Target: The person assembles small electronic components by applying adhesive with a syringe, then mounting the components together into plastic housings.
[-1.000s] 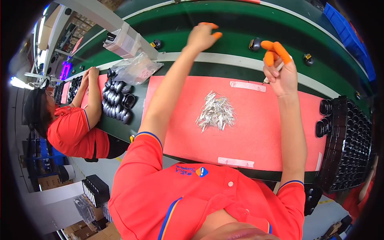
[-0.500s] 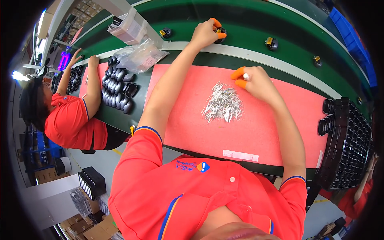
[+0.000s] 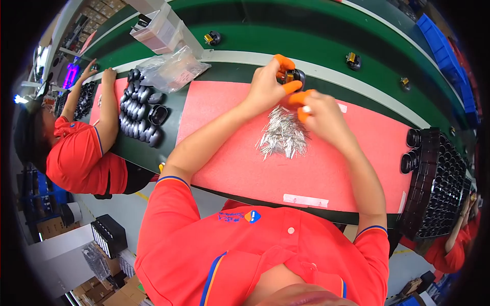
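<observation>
Red short-sleeved polo shirt, blue-trimmed cuffs, small chest logo; orange fingertip covers on both hands (image 3: 296, 97).

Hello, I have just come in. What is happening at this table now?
A person in a red shirt works at a red mat beside a green conveyor belt. The left hand holds a small round black part at the mat's far edge. The right hand holds a small pin at its fingertips, above a pile of metal pins. A neighbour on the left handles black parts.

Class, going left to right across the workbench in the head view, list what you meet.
Co-worker's arm → rows of black parts → clear plastic bag → pile of metal pins → black tray of parts.
</observation>
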### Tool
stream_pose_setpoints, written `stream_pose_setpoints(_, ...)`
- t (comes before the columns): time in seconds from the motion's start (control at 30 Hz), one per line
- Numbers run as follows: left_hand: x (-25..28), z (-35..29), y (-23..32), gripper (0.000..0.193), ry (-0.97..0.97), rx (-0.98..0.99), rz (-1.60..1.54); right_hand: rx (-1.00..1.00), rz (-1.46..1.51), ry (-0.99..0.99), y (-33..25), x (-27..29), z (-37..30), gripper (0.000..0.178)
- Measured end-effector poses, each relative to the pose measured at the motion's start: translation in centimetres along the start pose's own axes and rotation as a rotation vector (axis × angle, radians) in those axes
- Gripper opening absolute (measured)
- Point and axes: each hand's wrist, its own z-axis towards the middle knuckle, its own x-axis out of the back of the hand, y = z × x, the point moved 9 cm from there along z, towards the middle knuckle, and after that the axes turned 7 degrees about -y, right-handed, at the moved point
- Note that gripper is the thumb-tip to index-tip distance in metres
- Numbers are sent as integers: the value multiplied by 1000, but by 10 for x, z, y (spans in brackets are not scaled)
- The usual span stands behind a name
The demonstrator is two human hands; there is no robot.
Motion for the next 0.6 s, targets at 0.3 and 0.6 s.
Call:
stream_pose_setpoints(0.3,-29,-18,16,42,-133,-39,-4,-520,780,159,65,15,-31,15)
stream_pose_setpoints(0.6,-33,-17,14,40,-174,-47,12,-273,485,185,53,21,-25,10)
